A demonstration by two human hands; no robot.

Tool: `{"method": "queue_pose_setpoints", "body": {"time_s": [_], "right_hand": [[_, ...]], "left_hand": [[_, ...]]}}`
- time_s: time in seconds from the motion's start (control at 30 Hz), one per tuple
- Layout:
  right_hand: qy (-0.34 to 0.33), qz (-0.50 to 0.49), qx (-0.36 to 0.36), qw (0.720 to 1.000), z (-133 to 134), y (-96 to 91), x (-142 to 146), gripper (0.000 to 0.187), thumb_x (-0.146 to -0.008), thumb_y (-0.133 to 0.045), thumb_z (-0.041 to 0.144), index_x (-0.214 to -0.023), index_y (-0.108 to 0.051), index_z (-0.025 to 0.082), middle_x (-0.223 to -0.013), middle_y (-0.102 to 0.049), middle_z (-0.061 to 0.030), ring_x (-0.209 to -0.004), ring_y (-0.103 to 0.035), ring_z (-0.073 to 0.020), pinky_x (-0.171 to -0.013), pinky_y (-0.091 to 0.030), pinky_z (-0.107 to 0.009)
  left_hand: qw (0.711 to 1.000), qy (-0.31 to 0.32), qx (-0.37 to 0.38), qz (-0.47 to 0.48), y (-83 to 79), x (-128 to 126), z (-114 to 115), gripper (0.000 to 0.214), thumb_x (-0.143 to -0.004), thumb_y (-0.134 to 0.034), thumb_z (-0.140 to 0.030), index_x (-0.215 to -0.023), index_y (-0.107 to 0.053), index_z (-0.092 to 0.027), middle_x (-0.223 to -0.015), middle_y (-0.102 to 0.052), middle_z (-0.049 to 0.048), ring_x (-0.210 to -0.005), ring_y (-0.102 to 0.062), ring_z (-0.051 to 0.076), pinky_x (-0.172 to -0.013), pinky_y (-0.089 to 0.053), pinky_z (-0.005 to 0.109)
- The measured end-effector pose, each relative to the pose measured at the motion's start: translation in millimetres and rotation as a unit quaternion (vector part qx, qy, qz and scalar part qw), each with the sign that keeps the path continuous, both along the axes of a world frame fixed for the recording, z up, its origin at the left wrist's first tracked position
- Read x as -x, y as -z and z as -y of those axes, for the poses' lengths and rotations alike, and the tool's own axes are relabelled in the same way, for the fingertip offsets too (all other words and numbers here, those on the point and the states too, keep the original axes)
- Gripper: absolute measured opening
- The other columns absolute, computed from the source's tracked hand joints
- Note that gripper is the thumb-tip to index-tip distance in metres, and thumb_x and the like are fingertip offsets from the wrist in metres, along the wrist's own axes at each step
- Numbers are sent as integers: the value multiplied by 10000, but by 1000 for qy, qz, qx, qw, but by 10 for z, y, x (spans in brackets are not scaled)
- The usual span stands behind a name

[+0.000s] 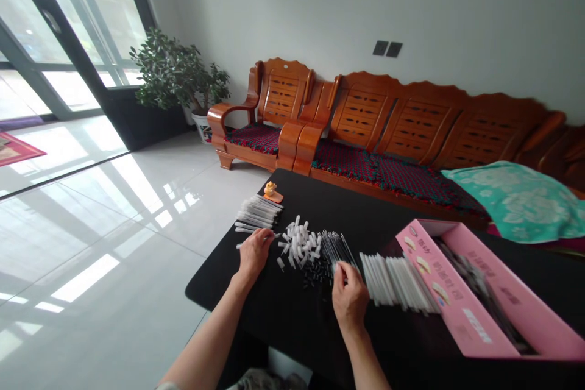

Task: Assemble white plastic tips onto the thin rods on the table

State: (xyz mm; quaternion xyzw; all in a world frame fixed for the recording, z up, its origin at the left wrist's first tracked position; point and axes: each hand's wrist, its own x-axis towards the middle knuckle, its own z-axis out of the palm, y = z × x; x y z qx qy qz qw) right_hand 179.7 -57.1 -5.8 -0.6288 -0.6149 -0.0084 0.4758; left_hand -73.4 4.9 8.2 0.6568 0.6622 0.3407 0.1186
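My left hand is closed in a pinch at the front of a pile of finished-looking white pens. A slim pen shows at its fingertips, its tip pointing right. My right hand is also pinched, just below a row of dark pen refills. Something small and pale shows at its fingertips, too blurred to name. Between the hands lie a heap of white pen caps and a scatter of small black plugs. Right of my right hand, translucent white pen barrels lie side by side.
A long pink box with dark contents stands at the right of the black table. An orange figurine sits at the far left corner. Behind are a wooden sofa and a potted plant.
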Motion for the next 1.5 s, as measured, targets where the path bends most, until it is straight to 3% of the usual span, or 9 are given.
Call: {"method": "queue_pose_setpoints", "body": {"time_s": [0.23,0.37,0.5,0.63,0.77,0.9,1.0,1.07,1.5], "right_hand": [[-123,-167,142,968,-44,-312,225,459,-912,-478,560,-831,-683,158,-697,-691,-79,-625,-642,-187,-612,-492,-264],[-160,-307,218,913,-65,-432,349,537,-853,-504,659,-737,-655,157,-584,-649,-52,-517,-612,-181,-484,-476,-249],[-174,-355,233,888,-58,-431,394,544,-804,-560,684,-683,-627,158,-507,-602,-22,-444,-564,-161,-425,-435,-239],[-145,-395,220,880,-39,-391,372,545,-794,-574,684,-711,-645,150,-510,-610,-26,-437,-563,-160,-411,-435,-242],[-114,-402,187,889,-14,-401,368,516,-796,-601,653,-768,-669,143,-555,-631,-30,-467,-592,-160,-440,-484,-247],[-141,-394,187,889,7,-424,411,480,-821,-602,617,-797,-673,142,-578,-636,-28,-492,-603,-147,-467,-493,-230],[-170,-379,203,887,10,-418,443,472,-818,-612,609,-790,-672,142,-569,-633,-27,-483,-589,-138,-461,-475,-220],[-175,-387,218,879,10,-408,451,497,-831,-581,627,-781,-668,141,-553,-629,-29,-463,-581,-138,-445,-464,-222],[-200,-392,238,866,10,-365,427,441,-804,-635,585,-777,-652,146,-543,-610,-4,-445,-565,-119,-431,-446,-206]], "left_hand": [[974,171,-91,117,-338,-395,143,150,-935,-536,-241,-941,-684,-216,-928,-675,38,-820,-645,155,-767,-464,235],[955,237,-95,150,-366,-560,244,164,-935,-531,-207,-961,-693,-218,-942,-674,43,-844,-650,152,-780,-481,228],[945,270,-87,162,-342,-628,304,214,-930,-520,-184,-1012,-712,-230,-1030,-679,57,-886,-663,159,-817,-504,240],[947,189,-106,237,-358,-605,290,267,-908,-555,-229,-1137,-691,-241,-1174,-650,82,-789,-667,142,-739,-532,243],[929,84,-30,359,-361,-568,202,268,-876,-602,-393,-896,-728,-157,-718,-667,51,-531,-608,132,-513,-480,218],[845,112,103,512,-310,-608,147,422,-794,-666,-524,-861,-710,-110,-715,-660,62,-528,-607,144,-462,-488,229],[782,119,140,595,-280,-654,147,443,-744,-729,-517,-896,-690,-102,-703,-646,38,-576,-626,141,-521,-523,233],[761,107,145,623,-274,-668,146,438,-718,-761,-506,-863,-677,-101,-632,-619,12,-562,-625,132,-533,-520,223],[756,95,137,633,-217,-658,129,427,-689,-787,-497,-808,-658,-108,-601,-632,8,-529,-619,128,-536,-516,230]]}}
